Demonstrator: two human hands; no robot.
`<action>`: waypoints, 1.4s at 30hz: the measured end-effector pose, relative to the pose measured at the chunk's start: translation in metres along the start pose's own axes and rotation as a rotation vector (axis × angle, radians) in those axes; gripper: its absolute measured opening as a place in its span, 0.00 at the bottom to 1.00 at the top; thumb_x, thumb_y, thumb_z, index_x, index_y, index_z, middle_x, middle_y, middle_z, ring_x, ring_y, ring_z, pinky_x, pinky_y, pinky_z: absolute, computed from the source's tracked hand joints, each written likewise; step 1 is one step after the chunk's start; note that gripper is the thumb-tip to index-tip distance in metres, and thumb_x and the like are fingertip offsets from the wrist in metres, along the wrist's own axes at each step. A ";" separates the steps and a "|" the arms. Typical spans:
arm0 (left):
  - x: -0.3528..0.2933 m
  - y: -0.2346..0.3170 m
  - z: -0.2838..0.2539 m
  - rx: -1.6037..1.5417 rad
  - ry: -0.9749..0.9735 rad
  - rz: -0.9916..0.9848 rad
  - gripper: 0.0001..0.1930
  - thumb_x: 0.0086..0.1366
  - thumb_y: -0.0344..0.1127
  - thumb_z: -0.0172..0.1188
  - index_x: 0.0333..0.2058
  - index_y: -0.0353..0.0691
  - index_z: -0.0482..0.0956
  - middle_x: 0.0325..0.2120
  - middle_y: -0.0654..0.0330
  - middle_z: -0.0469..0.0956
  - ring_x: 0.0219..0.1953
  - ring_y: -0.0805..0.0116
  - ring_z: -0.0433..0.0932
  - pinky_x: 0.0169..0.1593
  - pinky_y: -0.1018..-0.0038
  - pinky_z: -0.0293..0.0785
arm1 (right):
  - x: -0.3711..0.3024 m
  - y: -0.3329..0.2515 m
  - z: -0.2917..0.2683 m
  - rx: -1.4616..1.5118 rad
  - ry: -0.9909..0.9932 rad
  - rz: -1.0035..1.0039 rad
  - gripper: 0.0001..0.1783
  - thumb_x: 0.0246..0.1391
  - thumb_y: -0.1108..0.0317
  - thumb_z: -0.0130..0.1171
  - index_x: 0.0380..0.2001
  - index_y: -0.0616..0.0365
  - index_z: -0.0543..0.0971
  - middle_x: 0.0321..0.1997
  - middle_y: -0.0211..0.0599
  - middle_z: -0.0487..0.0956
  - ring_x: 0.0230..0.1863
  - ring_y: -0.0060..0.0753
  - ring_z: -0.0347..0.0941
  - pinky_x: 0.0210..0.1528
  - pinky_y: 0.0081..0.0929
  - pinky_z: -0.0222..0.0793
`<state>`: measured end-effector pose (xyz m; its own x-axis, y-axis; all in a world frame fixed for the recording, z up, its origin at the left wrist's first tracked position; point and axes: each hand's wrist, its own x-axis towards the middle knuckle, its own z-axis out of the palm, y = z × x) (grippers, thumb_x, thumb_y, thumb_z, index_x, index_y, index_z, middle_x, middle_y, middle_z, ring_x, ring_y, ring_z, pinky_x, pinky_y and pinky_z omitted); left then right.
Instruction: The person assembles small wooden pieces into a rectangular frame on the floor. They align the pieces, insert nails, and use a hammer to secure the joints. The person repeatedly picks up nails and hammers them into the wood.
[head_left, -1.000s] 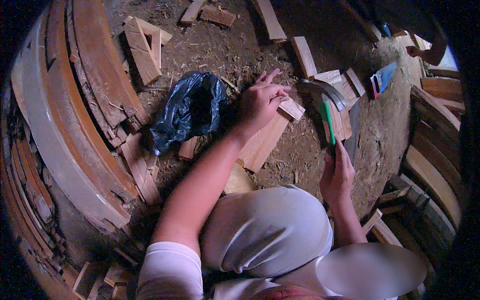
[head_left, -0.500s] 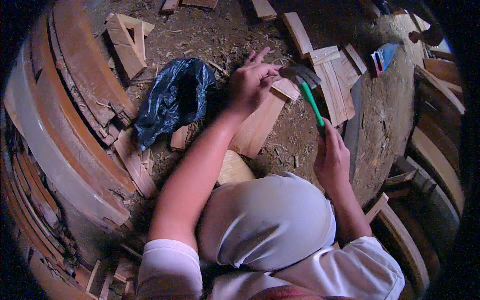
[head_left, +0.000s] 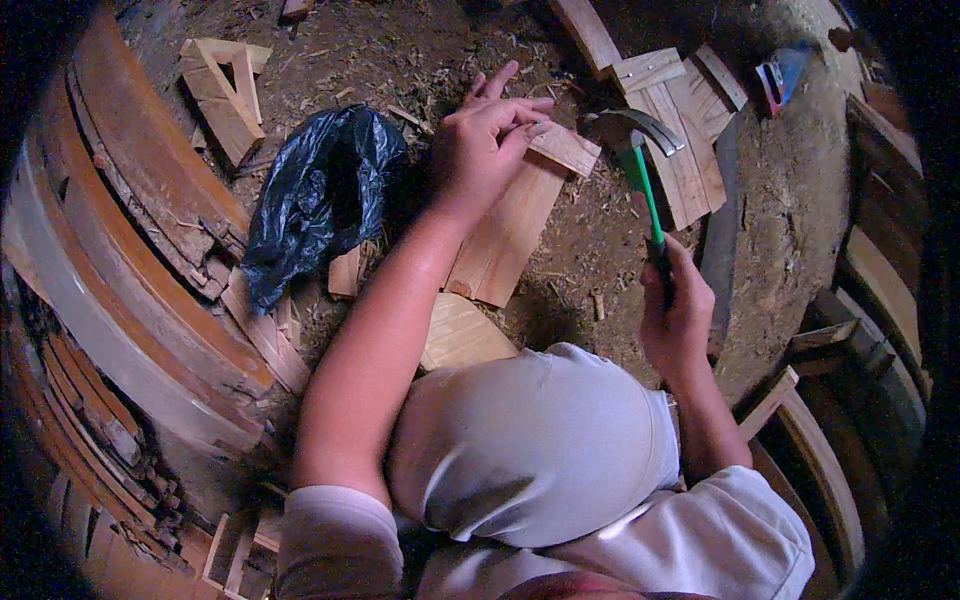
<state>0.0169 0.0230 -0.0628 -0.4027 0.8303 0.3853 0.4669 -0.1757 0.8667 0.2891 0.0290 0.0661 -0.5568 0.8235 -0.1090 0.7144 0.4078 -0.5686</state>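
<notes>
The broad, flat, pale-brown wooden board [head_left: 508, 240] lies on the dirt floor, with a short rectangular light-wood strip [head_left: 572, 152] set across its far end. The bare left hand [head_left: 482, 145] is at that end, thumb and forefinger together by the strip's left part; whether they pinch anything small, I cannot tell. Right of the board, the bare right hand [head_left: 682, 305] is clenched around the green-and-black-handled metal claw hammer [head_left: 648, 195], its head raised beside the strip. A crumpled black plastic bag [head_left: 325, 190] lies left of the board.
</notes>
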 end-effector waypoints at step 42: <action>0.006 0.026 -0.011 0.147 -0.080 0.025 0.03 0.63 0.26 0.62 0.36 0.35 0.80 0.41 0.52 0.83 0.53 0.49 0.78 0.66 0.52 0.66 | 0.016 -0.002 -0.019 0.035 -0.091 -0.230 0.40 0.51 0.87 0.54 0.70 0.56 0.65 0.50 0.53 0.80 0.43 0.57 0.80 0.45 0.42 0.79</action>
<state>0.0177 0.0171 -0.0346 -0.3280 0.8672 0.3747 0.5888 -0.1225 0.7989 0.2867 0.0493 0.0813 -0.7401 0.6710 -0.0456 0.5504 0.5653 -0.6144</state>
